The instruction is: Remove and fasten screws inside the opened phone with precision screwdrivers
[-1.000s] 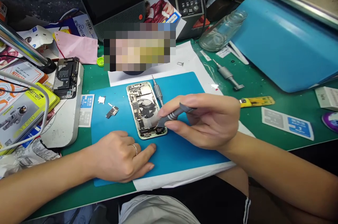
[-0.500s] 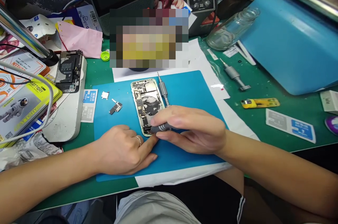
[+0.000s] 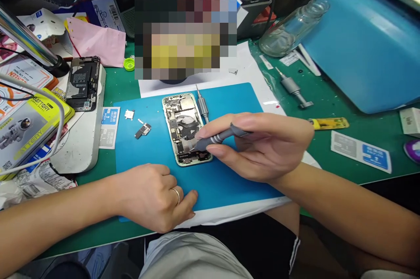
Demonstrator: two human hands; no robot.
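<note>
My right hand (image 3: pixel 269 147) grips a grey screwdriver (image 3: pixel 225 135) between thumb and fingers, tilted over the lower end of an opened phone (image 3: pixel 187 128). The tip is hidden, so I cannot tell if it touches. The phone lies on a blue mat (image 3: pixel 226 196) with its inner parts bare. My left hand (image 3: pixel 155 196) rests on the mat below the phone, apart from it, fingers curled in. A second screwdriver (image 3: pixel 202 104) lies along the phone's right edge. Left of the phone are a small metal plate (image 3: pixel 129 114) and a dark phone part (image 3: pixel 143 130).
Another opened phone (image 3: pixel 83 84) sits on a white box at left, beside a yellow battery box (image 3: pixel 31 128). To the right lie a third screwdriver (image 3: pixel 293 88), a glass jar (image 3: pixel 290 31), a yellow tool (image 3: pixel 331 123) and a sticker card (image 3: pixel 361 152).
My left hand has drawn back from the phone's lower edge toward me, its index finger now curled. My right hand has lifted slightly and shifted right with the screwdriver, uncovering the phone's bottom end.
</note>
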